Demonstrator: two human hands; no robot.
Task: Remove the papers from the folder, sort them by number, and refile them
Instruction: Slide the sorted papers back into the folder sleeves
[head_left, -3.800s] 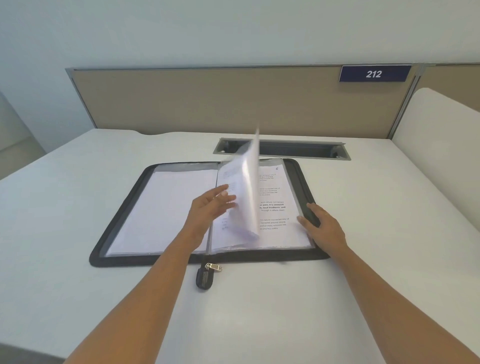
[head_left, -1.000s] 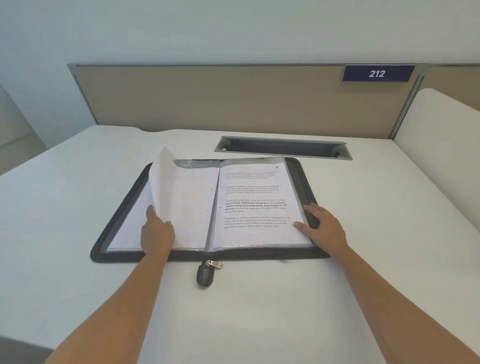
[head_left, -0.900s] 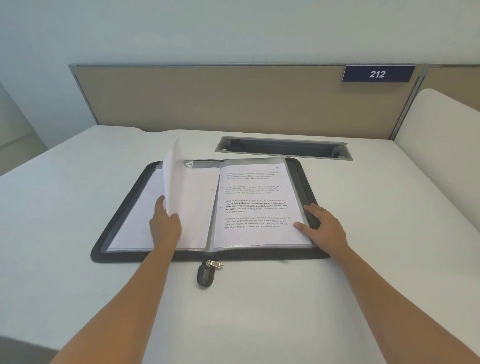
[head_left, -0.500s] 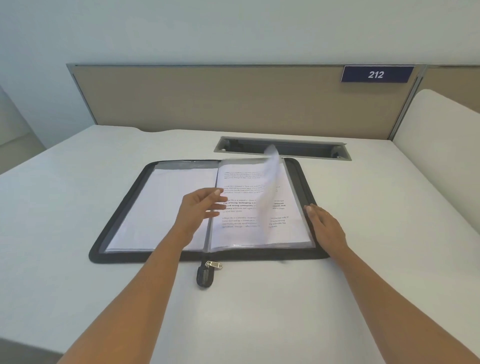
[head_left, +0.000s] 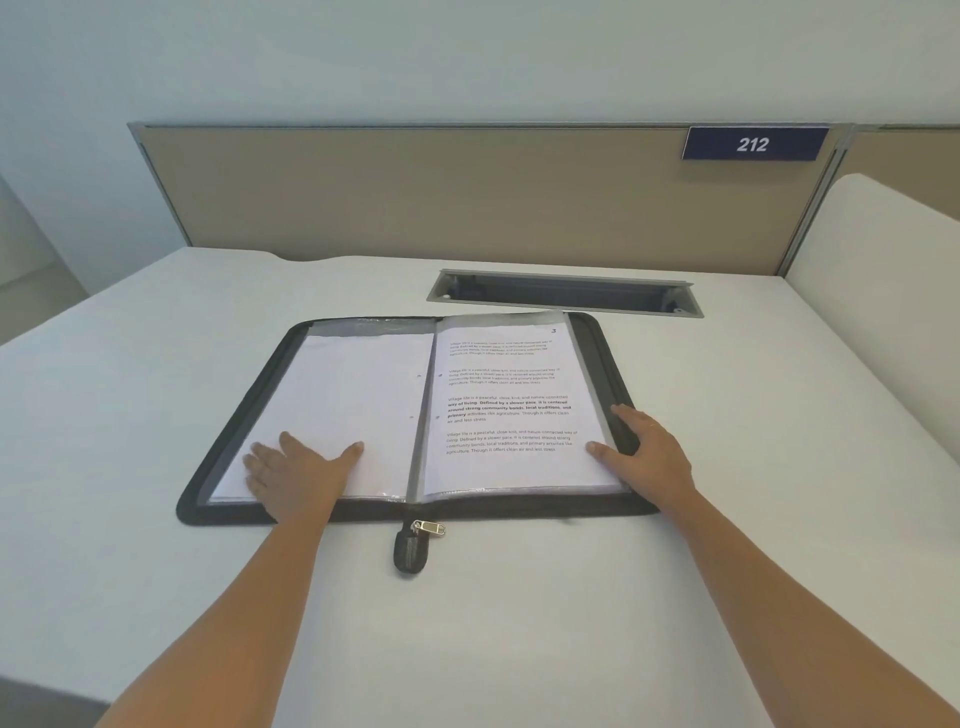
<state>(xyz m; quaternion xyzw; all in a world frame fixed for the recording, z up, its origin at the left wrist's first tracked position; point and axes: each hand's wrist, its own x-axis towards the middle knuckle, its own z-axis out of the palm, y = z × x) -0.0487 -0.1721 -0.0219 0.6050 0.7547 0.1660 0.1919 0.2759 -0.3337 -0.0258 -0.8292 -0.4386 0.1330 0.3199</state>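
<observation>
Two bare forearms reach in from the near edge over the white tabletop (head_left: 519, 623). Just beyond them, a dark zipper pull (head_left: 413, 545) with a small metal tab lies on the tabletop, hanging off the near edge of the folder (head_left: 540, 508).

The folder lies open and flat in the middle of the tabletop, and its dark zip border frames clear sleeves with the papers inside them. The left hand (head_left: 296, 467) rests palm down on the near part of the left page (head_left: 353, 395), fingers straight and spread, grasping nothing. That page shows a blank white side with small punch holes near the spine. The right hand (head_left: 647, 449) is also released: its thumb tip touches the near right edge of the right page (head_left: 509, 395), and its relaxed fingers lie across the folder's right border.

The right page is printed. A "3" stands in its far right corner, above four short paragraphs. The third reads "Village life is a peaceful, close-knit, and nature-connected way of living. Defined by a slower pace, it is centered around strong community bonds, local traditions, and primary activities like agriculture", partly in bold. The other paragraphs seem to carry the same text in finer print.

Beyond the folder, a grey cable slot (head_left: 563, 293) is sunk into the tabletop. Behind it stands a tan partition (head_left: 467, 192) with a dark blue sign (head_left: 753, 144) reading "212" at its far right.
</observation>
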